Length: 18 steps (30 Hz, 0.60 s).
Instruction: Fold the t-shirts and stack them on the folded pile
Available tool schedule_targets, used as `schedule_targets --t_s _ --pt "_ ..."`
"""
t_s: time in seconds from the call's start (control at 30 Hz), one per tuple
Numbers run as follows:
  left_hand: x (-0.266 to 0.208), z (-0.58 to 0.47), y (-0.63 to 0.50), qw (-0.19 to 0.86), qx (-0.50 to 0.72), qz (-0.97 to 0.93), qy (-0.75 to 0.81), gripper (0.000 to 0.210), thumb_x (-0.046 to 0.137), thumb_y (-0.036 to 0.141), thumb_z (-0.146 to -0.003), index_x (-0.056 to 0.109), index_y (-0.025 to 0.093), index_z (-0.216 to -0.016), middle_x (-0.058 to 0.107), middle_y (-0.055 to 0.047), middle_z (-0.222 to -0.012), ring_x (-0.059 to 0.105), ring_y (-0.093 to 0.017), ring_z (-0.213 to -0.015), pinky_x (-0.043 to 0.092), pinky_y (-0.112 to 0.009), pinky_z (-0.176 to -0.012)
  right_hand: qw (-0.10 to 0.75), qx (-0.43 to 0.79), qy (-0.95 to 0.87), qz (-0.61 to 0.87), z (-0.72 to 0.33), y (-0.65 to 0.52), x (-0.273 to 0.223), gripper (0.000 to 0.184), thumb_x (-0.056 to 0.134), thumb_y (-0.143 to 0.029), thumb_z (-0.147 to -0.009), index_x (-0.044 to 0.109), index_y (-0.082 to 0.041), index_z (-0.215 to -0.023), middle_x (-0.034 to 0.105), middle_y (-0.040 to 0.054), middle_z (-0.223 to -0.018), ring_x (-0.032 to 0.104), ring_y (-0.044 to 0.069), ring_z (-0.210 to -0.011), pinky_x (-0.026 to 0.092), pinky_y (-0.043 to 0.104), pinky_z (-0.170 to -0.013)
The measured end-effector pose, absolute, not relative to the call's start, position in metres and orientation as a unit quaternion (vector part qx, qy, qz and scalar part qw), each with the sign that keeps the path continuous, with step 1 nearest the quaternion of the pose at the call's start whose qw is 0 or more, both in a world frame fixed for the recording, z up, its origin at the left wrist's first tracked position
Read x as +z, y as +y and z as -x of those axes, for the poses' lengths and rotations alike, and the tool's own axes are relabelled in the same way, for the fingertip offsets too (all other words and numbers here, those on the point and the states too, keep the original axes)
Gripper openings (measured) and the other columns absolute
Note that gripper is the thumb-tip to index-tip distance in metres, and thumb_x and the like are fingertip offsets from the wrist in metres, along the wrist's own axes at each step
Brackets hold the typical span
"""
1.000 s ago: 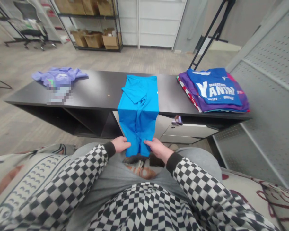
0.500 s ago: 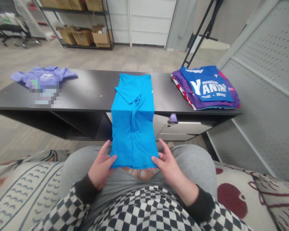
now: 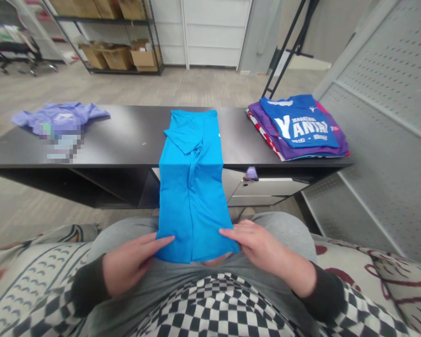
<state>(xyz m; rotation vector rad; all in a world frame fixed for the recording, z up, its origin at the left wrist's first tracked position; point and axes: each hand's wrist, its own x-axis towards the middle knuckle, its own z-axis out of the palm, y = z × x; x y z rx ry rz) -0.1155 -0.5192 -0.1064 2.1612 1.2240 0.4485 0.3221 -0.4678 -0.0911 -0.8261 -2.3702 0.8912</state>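
My two hands are apart from each other, one at each side of the bright blue shirt [image 3: 192, 192]. My left hand [image 3: 131, 260] has a finger or thumb lying over its lower left corner, and my right hand [image 3: 261, 241] does the same at the lower right. The undersides are hidden, so I cannot tell whether I am pinching the cloth or only resting on it.

The upper part of the shirt lies flat on the dark surface [image 3: 126, 140]; the lower part comes over the front edge and reaches toward my lap [image 3: 284, 229].

I'd judge the folding about half done. Both sides look turned in, with their edges meeting along a line down the middle, and a sleeve [image 3: 185, 136] lies doubled over near the top. What seems left is the length: the lower half hangs out long, not yet brought up over the rest.

To my right, a pile of shirts [image 3: 301, 133] sits folded, a darker blue one with white lettering on top. To my left, a light purple shirt [image 3: 73, 114] lies loose and rumpled, apparently not yet folded.
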Motion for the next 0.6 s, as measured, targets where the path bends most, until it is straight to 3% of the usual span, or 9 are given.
schedule_targets --t_s 0.13,0.23,0.33,0.43,0.5,0.6 --pt "-0.123 0.124 -0.504 0.197 0.126 -0.875 0.424 0.08 0.056 0.008 -0.098 0.068 0.043 -0.168 0.083 -0.008 -0.135 0.079 -0.03 -0.118 0.064 -0.042 -0.11 0.272 0.21 -0.899 0.271 -0.325 -0.455 -0.101 0.041 0.053 -0.013 -0.115 0.077 -0.026 -0.146 0.087 0.0107 -0.119 0.08 0.023 -0.1 0.054 0.04 -0.089" --pt "-0.128 0.129 -0.491 0.146 0.166 -0.884 0.412 0.062 0.056 0.015 -0.102 0.079 0.04 -0.154 0.084 -0.009 -0.118 0.079 -0.03 -0.106 0.065 -0.04 -0.102 0.275 0.168 -0.903 0.284 -0.324 -0.451 -0.096 0.037 0.054 -0.015 -0.113 0.079 -0.025 -0.137 0.082 0.0092 -0.103 0.073 0.024 -0.092 0.051 0.042 -0.087" --pt "-0.118 0.126 -0.486 0.14 0.226 -0.87 0.416 0.046 0.06 0.021 -0.103 0.087 0.034 -0.138 0.081 -0.013 -0.118 0.076 -0.033 -0.109 0.064 -0.045 -0.102 0.262 0.175 -0.895 0.315 -0.321 -0.448 -0.08 0.029 0.06 -0.02 -0.111 0.081 -0.025 -0.13 0.077 0.0093 -0.1 0.068 0.025 -0.092 0.051 0.042 -0.086" --pt "-0.095 0.117 -0.48 0.18 0.296 -0.83 0.437 0.034 0.066 0.025 -0.102 0.089 0.032 -0.126 0.077 -0.016 -0.137 0.071 -0.038 -0.131 0.059 -0.053 -0.117 0.281 0.227 -0.871 0.333 -0.315 -0.441 -0.066 0.018 0.067 -0.023 -0.108 0.08 -0.024 -0.12 0.078 0.011 -0.109 0.071 0.026 -0.102 0.057 0.043 -0.09" --pt "-0.082 0.11 -0.473 0.242 0.352 -0.8 0.421 0.026 0.069 0.027 -0.105 0.09 0.031 -0.12 0.073 -0.015 -0.155 0.064 -0.041 -0.149 0.052 -0.058 -0.128 0.312 0.284 -0.85 0.316 -0.312 -0.433 -0.06 0.015 0.068 -0.022 -0.108 0.079 -0.025 -0.117 0.08 0.0136 -0.13 0.074 0.029 -0.125 0.06 0.048 -0.106" --pt "-0.073 0.102 -0.457 0.389 0.395 -0.741 0.379 0.03 0.067 0.032 -0.113 0.091 0.028 -0.13 0.077 -0.015 -0.153 0.07 -0.04 -0.146 0.054 -0.054 -0.128 0.354 0.389 -0.81 0.259 -0.308 -0.419 -0.056 0.023 0.067 -0.025 -0.113 0.081 -0.027 -0.131 0.079 0.0117 -0.151 0.069 0.03 -0.15 0.054 0.053 -0.128"
